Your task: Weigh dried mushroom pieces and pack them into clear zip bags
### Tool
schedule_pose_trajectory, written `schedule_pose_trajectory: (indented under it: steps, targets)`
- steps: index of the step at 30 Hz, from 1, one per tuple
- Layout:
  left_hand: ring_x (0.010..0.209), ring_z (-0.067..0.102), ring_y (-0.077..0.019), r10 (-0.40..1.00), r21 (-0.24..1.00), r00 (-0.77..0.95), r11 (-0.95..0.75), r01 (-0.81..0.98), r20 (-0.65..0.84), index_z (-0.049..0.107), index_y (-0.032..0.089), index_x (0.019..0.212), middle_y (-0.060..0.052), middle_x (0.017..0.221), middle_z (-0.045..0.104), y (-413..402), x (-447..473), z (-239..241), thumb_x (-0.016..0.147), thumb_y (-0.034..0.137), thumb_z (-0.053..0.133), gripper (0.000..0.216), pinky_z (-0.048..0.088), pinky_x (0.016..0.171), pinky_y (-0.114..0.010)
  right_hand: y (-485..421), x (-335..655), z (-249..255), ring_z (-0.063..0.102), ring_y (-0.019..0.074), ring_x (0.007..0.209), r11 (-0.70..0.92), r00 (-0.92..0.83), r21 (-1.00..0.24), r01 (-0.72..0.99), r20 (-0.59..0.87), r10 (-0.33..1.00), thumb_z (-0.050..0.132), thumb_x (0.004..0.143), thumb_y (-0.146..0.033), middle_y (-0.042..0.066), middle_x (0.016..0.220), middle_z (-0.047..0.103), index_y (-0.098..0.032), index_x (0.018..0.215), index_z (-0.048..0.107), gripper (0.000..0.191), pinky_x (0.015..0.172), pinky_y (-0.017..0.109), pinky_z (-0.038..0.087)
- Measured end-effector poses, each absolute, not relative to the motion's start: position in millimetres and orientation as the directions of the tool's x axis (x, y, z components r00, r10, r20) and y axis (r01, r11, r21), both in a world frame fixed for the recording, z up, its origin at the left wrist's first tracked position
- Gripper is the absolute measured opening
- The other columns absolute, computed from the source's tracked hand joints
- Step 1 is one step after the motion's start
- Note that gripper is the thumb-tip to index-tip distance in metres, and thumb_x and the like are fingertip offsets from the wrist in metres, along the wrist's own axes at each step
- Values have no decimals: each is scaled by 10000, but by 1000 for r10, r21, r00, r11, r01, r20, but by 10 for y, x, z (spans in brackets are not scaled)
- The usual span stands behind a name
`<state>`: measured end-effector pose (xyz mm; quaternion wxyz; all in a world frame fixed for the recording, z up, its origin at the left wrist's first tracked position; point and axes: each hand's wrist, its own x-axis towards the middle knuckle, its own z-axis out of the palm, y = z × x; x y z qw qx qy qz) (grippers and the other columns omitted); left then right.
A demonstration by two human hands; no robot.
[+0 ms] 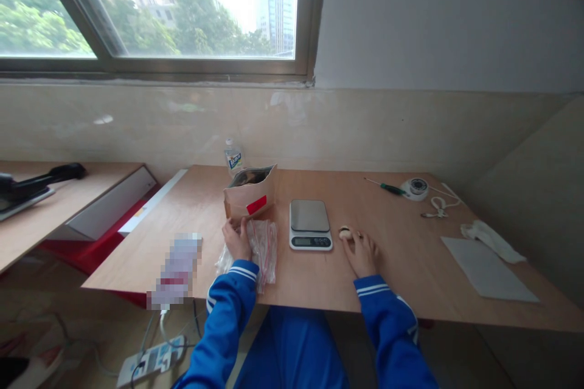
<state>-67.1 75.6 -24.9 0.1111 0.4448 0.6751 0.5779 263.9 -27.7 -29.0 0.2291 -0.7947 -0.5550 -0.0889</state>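
A digital kitchen scale (pixel 309 223) with a bare metal plate lies between my two hands. My right hand (pixel 362 253) is at its right, thumb and index finger closed about a small round whitish object (pixel 345 232) on the table; its exact kind is too small to make out. My left hand (pixel 238 242) rests over a pile of clear zip-lock bags (pixel 264 249), fingers apart. Its fingertips reach the lower front of a brown paper pouch (pixel 241 199), which stands upright with its top open and a red label on the front. What lies inside the pouch is mostly hidden.
Behind the pouch stands a plastic bottle (pixel 233 158). A green-handled screwdriver (pixel 392 189) touches a white dome camera (pixel 416 188) with a coiled cable. At right lie a grey sheet (pixel 488 270) and white gloves (pixel 493 241). A blurred-out phone (pixel 177 267) overhangs the front edge, cabled to a power strip (pixel 152 361).
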Motion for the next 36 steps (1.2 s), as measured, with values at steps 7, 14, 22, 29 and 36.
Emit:
schedule_pose_trajectory:
  steps: [7,14,22,29,36]
  targets:
    - [983,545,-216,727,863,-568,-68,501,387,507,160,1113,-94,1041,514,765,-678,-272,817,494,523,447,472,869,-402,-267,2661,-369,509,262,992,-253,386,-312,916,510,769,481,854,-459,111,1103,571,-210,1127,577,381,782,360,342]
    - [969,543,-205,725,874,-574,-79,480,381,503,177,1111,-78,1029,508,769,-680,-285,808,490,539,437,472,860,-396,-231,2721,-441,522,253,933,-232,402,-349,908,571,716,462,835,-503,114,986,616,-161,974,560,381,771,353,327]
    - [972,542,-218,729,884,-576,-82,461,368,506,178,1089,-78,1018,504,750,-673,-241,801,488,549,425,456,881,-421,-230,2699,-403,533,246,885,-237,427,-382,893,555,714,480,811,-502,93,905,634,-171,933,571,364,780,353,314]
    - [972,543,-210,735,885,-576,-70,460,358,500,182,1095,-75,1024,504,741,-669,-226,804,487,544,424,458,881,-413,-267,2671,-330,516,258,928,-232,459,-421,877,591,663,447,840,-486,111,954,617,-167,1028,599,400,806,370,308]
    - [973,545,-204,732,873,-574,-58,485,368,493,178,1095,-77,1036,502,755,-660,-227,818,479,534,411,461,876,-396,150,2320,206,500,254,985,-82,394,-513,854,536,747,477,850,-458,94,1023,624,-211,1076,623,365,860,381,300]
